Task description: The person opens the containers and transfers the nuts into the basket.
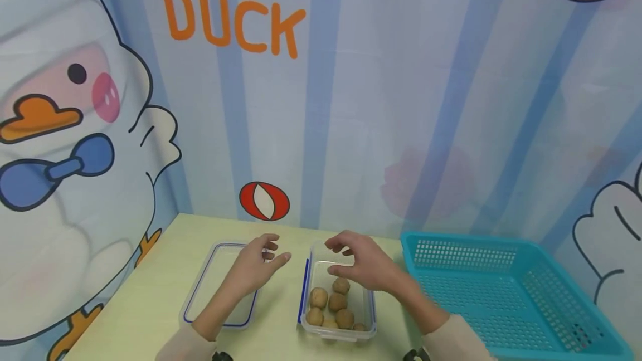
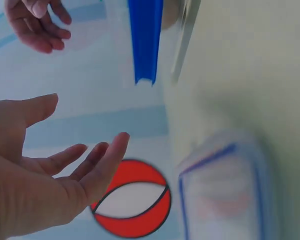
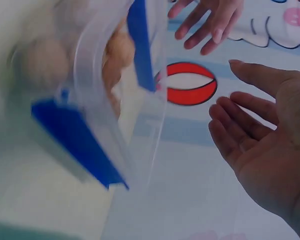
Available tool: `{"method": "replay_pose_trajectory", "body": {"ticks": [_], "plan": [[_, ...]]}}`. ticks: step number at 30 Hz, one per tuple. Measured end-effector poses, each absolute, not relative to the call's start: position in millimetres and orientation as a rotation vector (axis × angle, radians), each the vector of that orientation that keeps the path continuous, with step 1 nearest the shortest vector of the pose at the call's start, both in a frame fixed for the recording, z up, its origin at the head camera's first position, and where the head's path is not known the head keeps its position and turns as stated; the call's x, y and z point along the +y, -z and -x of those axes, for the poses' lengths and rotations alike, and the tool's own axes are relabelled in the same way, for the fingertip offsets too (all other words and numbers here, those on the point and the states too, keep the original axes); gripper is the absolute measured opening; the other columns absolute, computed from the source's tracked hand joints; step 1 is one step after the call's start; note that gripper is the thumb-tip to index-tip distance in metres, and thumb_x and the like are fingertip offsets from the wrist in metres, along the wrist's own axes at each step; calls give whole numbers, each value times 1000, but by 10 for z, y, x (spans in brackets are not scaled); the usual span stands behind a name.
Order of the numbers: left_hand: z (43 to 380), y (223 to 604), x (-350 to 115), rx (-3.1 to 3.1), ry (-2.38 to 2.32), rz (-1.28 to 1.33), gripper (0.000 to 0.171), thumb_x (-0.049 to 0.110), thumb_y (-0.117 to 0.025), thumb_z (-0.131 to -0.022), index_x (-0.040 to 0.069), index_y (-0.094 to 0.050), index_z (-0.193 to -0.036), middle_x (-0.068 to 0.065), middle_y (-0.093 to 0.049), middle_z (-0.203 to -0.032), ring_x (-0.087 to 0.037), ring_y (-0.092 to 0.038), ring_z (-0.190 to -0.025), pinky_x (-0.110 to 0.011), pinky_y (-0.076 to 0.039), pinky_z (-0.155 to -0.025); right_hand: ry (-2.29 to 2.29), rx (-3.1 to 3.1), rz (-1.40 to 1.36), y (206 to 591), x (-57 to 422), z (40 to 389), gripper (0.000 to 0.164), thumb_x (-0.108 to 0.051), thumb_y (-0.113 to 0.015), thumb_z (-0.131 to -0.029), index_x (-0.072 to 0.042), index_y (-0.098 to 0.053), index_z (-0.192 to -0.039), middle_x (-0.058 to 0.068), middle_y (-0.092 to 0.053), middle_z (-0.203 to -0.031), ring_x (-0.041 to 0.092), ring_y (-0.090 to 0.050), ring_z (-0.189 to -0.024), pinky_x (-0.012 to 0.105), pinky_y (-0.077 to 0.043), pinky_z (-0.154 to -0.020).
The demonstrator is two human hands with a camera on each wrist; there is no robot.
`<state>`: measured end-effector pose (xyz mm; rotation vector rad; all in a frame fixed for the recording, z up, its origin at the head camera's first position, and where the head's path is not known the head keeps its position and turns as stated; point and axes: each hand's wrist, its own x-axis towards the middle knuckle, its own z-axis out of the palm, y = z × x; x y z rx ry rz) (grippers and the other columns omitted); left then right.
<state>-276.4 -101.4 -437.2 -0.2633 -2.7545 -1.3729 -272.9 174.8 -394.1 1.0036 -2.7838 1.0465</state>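
Observation:
A clear plastic food container [image 1: 321,272] with blue side clips stands on the table, with several walnuts [image 1: 338,302] gathered toward its near end. My right hand [image 1: 366,263] hovers over the container's right side, fingers loosely bent, holding nothing. To the left, my left hand [image 1: 253,269] is raised above the right edge of a flat clear lid [image 1: 213,288] with a blue seal line. Its fingers are spread and hold nothing. The left wrist view shows the left palm [image 2: 50,185] bare; in the right wrist view the right palm [image 3: 270,140] is bare too.
A turquoise perforated basket [image 1: 471,237] stands at the right, close by the right forearm. The pale yellow table [image 1: 150,294] ends at a fabric backdrop [image 1: 361,99] printed with ducks and blue stripes.

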Motion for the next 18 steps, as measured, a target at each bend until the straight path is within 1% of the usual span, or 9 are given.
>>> {"method": "replay_pose_trajectory", "body": {"ticks": [3,6,8,10,14,18], "plan": [[2764,4524,-862,-2743,1509,255,62,35,-75,-101,1,-55,-149,-21,-63,-139,-37,-67,-121,-49,-61,-90,-852,-2862,-1073,3942,1822,2797,39,-14,-80,-96,-2,-68,-131,10,-69,-125,31,-67,-115,48,-57,-99],[2791,4640,-725,-2723,1659,255,67,33,-74,-102,-2,-48,-153,-28,-55,-148,-41,-66,-123,-45,-63,-83,-662,-2948,-1132,3930,1860,2883,39,-14,-81,-95,-1,-69,-130,10,-69,-123,31,-67,-113,48,-57,-98],[2805,4709,-644,-2713,1755,262,69,31,-72,-103,-4,-44,-155,-31,-50,-151,-43,-66,-122,-42,-64,-78,-583,-3007,-1158,3946,1871,2929,41,-15,-82,-94,-1,-69,-130,11,-69,-122,31,-66,-114,48,-56,-98],[2809,4758,-577,-2714,1824,270,70,31,-71,-104,-5,-42,-156,-34,-47,-153,-45,-66,-121,-42,-65,-76,-533,-3050,-1176,3980,1867,2966,41,-16,-83,-94,-2,-70,-130,11,-68,-122,31,-66,-114,47,-56,-98],[2813,4813,-498,-2723,1888,306,69,30,-69,-104,-6,-41,-156,-35,-49,-150,-42,-67,-116,-43,-64,-77,-436,-3085,-1225,4083,1812,3029,37,-17,-82,-95,-3,-71,-128,9,-69,-120,27,-67,-112,43,-56,-98],[2813,4836,-481,-2710,1914,323,65,23,-69,-104,-7,-43,-155,-33,-53,-146,-40,-67,-115,-45,-64,-77,-382,-3063,-1289,4157,1733,3070,34,-12,-80,-94,1,-73,-125,11,-70,-117,27,-68,-107,40,-58,-95]]}}
